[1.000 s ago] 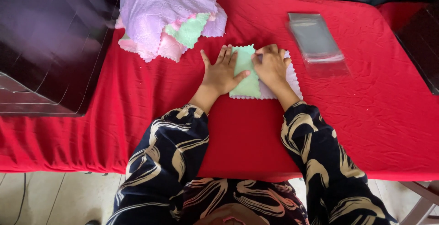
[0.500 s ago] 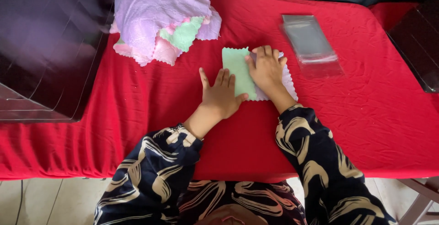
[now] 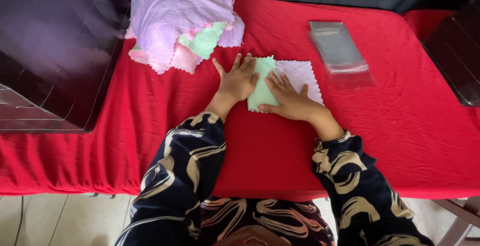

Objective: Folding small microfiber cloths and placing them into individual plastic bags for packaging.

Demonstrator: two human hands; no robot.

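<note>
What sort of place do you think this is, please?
Probably a small cloth-packing table: a red cover, a pile of cloths, clear bags, and both hands flat on a green cloth.

Two bare hands lie flat on the counter: the left hand point(image 3: 239, 81) and the right hand point(image 3: 290, 100). Under them lies one small folded mint-green and white cloth with scalloped edges point(image 3: 300, 73). Beyond the left hand sits one heap of soft lilac, pink and green cloths point(image 3: 177, 18). Beyond the right hand lies one clear plastic sleeve point(image 3: 339, 51).
</note>
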